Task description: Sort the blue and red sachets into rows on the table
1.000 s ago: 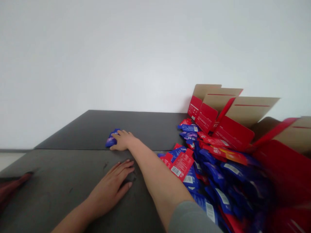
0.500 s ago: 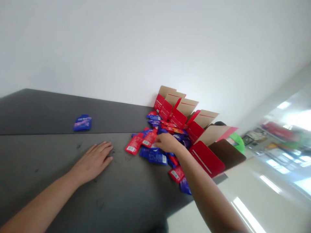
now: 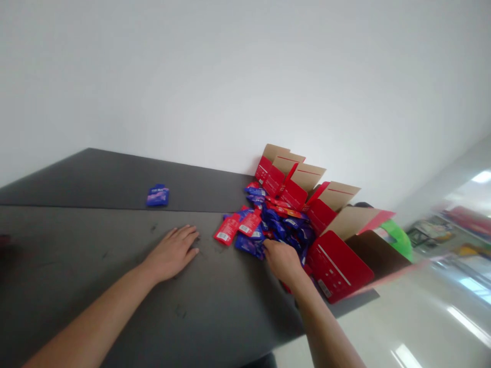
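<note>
My left hand (image 3: 174,253) lies flat on the dark table with its fingers stretched out, holding nothing. At the near edge of a heap of small packets, my right hand (image 3: 282,258) has its fingers pinched at the right end of a blue packet (image 3: 248,245). Two red packets (image 3: 227,230) with white labels rest just beyond, at the heap's left side. More blue and red packets (image 3: 282,227) pile up behind my right hand, which hides some of them. Farther off, a small group of blue packets (image 3: 157,196) sits apart.
Several open red cardboard boxes (image 3: 339,268) stand in a row along the right side of the table (image 3: 115,176), flaps raised. A white wall (image 3: 184,82) rises behind. Beyond the boxes is a green object (image 3: 401,239). A dark red thing (image 3: 4,241) shows at the left edge.
My right hand has moved from beside the red packets toward me, onto a blue packet. My left hand still lies flat. The whole view has shifted, so things appear farther right.
</note>
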Available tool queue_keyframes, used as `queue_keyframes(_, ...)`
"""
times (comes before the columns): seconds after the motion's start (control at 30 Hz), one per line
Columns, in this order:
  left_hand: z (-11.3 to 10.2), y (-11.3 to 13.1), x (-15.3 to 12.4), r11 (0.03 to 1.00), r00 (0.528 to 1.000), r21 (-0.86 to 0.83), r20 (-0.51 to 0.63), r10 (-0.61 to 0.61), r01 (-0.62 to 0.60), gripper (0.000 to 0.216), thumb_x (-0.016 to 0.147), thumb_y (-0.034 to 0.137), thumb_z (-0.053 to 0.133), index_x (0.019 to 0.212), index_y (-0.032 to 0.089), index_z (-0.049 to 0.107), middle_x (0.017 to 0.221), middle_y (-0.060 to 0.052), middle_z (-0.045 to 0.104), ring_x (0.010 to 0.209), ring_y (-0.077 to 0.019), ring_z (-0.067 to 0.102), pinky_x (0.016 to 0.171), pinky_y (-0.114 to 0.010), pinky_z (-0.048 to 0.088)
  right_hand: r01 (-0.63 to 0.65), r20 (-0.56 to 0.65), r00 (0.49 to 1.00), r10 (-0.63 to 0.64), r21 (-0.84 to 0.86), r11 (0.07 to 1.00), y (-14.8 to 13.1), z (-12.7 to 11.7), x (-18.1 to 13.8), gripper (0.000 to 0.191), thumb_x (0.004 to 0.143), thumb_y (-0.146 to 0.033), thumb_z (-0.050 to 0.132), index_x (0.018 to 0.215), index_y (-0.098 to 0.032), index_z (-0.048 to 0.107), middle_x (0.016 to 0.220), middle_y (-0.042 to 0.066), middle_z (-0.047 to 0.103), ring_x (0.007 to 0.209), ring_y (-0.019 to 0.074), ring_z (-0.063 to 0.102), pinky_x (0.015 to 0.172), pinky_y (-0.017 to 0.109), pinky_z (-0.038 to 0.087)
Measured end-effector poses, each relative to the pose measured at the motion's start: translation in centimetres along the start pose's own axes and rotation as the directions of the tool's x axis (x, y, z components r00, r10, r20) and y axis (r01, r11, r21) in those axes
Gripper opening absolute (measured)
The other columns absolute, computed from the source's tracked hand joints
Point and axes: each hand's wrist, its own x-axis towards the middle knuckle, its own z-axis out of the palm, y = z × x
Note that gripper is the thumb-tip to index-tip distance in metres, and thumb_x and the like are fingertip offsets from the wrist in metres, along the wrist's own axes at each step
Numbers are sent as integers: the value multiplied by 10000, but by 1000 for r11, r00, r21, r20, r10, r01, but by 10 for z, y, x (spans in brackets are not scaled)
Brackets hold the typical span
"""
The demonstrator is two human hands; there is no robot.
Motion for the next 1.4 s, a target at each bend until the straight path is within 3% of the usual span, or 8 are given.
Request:
queue_keyframes(0.23, 3, 10, 4, 999, 1000, -43, -29, 6, -7, 538, 999, 467, 428, 1456, 208, 548, 1596, -121, 495, 1525, -283, 374, 1270, -516, 226, 104, -241, 970, -16, 356, 929, -127, -28, 107, 485, 1035, -574, 418, 878, -260, 754, 851, 80, 759, 786, 196, 704, 652, 259, 437)
queue_keyframes(0.43, 1, 12, 1, 999, 999, -48, -27, 24, -25, 531, 981, 425, 476, 1474, 233, 522, 1586, -112, 510, 1510, -294, 399, 1261, -536, 252, 71, -80, 996, -31, 550, 832, -249, -4, 260, 452, 1036, -467, 438, 1061, -178, 785, 1077, 115, 777, 999, 235, 727, 789, 257, 516)
queue_keyframes(0.6, -6, 15, 1, 998, 998, -45, -20, 53, -54, 517, 962, 370, 514, 1470, 272, 522, 1520, -93, 584, 1434, -287, 499, 1252, -533, 280, -60, 44, 998, 43, 506, 860, -296, 26, 292, 426, 1033, -390, 434, 1239, -128, 699, 1187, 199, 732, 1084, 287, 714, 862, 344, 544)
queue_keyframes(0.73, -11, 18, 2, 992, 996, -88, -25, 89, -91, 543, 963, 329, 514, 1504, 287, 487, 1560, -75, 546, 1486, -293, 426, 1271, -535, 232, 7, -150, 988, 49, 354, 935, -306, 42, 284, 370, 1018, -282, 445, 1299, -109, 612, 1313, 257, 640, 1207, 317, 635, 968, 448, 503)
queue_keyframes(0.83, -13, 20, 3, 991, 997, -107, -14, 75, -76, 554, 970, 329, 503, 1520, 267, 476, 1588, -86, 510, 1505, -309, 393, 1268, -542, 227, 228, -290, 946, -143, 285, 931, -306, 46, 278, 428, 1052, -365, 392, 1373, -145, 571, 1488, 213, 527, 1364, 317, 498, 1090, 493, 417)
queue_keyframes(1.0, -10, 20, 2, 991, 993, -64, -7, 115, -115, 588, 986, 329, 493, 1567, 272, 418, 1611, -81, 484, 1510, -316, 386, 1276, -556, 180, 538, -141, 842, -520, 280, 795, -308, 58, 275, 740, 1009, -658, 383, 1558, -163, 408, 1656, 133, 346, 1532, 310, 264, 1227, 515, 252)
queue_keyframes(1.23, -1, 14, 1, 989, 988, 7, -39, 147, -147, 556, 1026, 399, 445, 1561, 252, 432, 1586, -81, 517, 1492, -278, 424, 1273, -503, 229, 482, -262, 875, -407, 383, 788, -299, 47, 259, 855, 985, -763, 322, 1593, -163, 361, 1667, 119, 330, 1534, 312, 277, 1222, 514, 288)
queue_keyframes(1.4, 9, 11, 4, 998, 999, 43, -2, 47, -47, 573, 1002, 464, 447, 1490, 176, 535, 1599, -123, 491, 1503, -332, 406, 1245, -556, 267, 406, -352, 883, -310, 246, 880, -225, 9, 244, 505, 1053, -516, 397, 1334, -185, 655, 1415, 106, 633, 1334, 257, 550, 1127, 384, 422)
